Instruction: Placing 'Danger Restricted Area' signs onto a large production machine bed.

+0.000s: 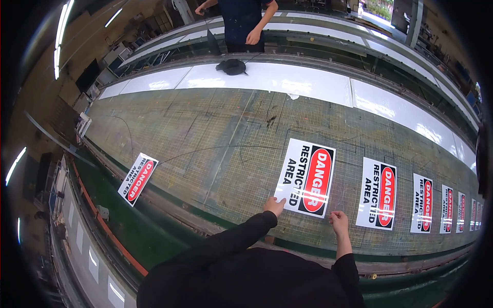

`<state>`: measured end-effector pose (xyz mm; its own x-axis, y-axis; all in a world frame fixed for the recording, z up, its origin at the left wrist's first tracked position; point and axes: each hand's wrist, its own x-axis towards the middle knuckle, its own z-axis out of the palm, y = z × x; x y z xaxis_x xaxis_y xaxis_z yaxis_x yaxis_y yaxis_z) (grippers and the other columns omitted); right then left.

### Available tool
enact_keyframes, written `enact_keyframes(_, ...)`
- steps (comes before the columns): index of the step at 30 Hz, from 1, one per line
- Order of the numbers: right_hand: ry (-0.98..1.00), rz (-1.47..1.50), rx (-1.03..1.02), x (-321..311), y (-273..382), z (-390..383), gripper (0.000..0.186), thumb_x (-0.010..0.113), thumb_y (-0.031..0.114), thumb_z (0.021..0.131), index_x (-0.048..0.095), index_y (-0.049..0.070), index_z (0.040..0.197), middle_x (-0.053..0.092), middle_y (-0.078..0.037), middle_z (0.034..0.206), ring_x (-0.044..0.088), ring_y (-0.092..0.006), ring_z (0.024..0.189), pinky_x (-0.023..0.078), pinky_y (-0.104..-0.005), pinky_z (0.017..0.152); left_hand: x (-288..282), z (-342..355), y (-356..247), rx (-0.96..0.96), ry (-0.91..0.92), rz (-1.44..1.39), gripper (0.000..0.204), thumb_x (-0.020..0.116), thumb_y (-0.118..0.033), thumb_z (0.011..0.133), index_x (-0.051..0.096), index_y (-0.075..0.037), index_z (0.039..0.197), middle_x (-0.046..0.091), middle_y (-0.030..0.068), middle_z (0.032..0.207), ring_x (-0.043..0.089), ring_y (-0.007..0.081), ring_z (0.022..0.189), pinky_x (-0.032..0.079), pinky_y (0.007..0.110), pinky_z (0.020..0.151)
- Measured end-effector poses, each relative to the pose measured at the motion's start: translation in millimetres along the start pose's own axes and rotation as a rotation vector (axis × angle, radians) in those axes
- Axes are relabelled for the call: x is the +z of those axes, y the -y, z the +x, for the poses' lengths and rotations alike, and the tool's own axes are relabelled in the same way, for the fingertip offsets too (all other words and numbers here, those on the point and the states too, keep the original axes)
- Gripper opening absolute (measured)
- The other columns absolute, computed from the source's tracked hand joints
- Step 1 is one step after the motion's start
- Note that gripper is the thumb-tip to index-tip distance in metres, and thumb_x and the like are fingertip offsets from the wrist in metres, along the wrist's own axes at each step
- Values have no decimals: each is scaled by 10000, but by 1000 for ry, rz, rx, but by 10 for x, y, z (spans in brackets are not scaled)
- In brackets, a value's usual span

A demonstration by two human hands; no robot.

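Observation:
A white sign sheet with a red oval on a black panel [294,182] lies on the grid-marked table in front of me. My left hand [275,206] is at its near left corner, with the thumb on top and the fingers closed at the edge. By the near right corner, my right hand [339,222] has its fingertips pinched together. Whatever is in that pinch, if anything, is too small to make out. To the right lies a matching sign [376,192], the first of several in a row.
Another such sign [138,179] rests at the table's left near edge. White glossy panels [308,82] line the far side, with a black cloth-like bundle [231,66] on them. Beyond stands a person in dark clothes [241,23]. The worn green tabletop [205,138] has dark scratches.

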<state>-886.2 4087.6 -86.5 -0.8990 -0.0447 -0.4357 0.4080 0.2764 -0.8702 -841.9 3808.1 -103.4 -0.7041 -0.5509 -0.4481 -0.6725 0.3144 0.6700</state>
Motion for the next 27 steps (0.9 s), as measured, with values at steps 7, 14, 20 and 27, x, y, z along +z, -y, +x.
enact_keyframes(7,-10,111,203,24,-72,-80,240,506,145,819,497,5,1014,599,-105,861,584,-156,666,461,-252,562,-329,-37,-40,-108,-50,203,679,593,-484,703,452,12,1145,471,198,1149,419,320,1102,311,381,939)
enact_keyframes(14,67,343,353,-10,91,-37,306,483,179,837,434,18,1092,595,-135,910,591,-202,704,487,-293,588,-224,-87,28,-99,14,43,706,607,-470,704,429,47,1150,513,214,1104,495,327,1029,384,361,876)
enact_keyframes(20,102,316,387,13,145,-33,329,486,197,834,426,27,1109,585,-156,945,584,-218,762,490,-315,596,-113,-173,87,-90,2,-28,675,603,-444,722,438,65,1133,522,225,1089,515,318,1008,395,356,861)
enact_keyframes(27,50,289,442,72,-18,-46,320,492,204,817,460,25,1080,585,-128,863,564,-210,688,484,-327,566,-84,-305,106,-65,-104,73,645,617,-435,708,476,58,1099,535,220,1069,518,319,998,405,361,847)
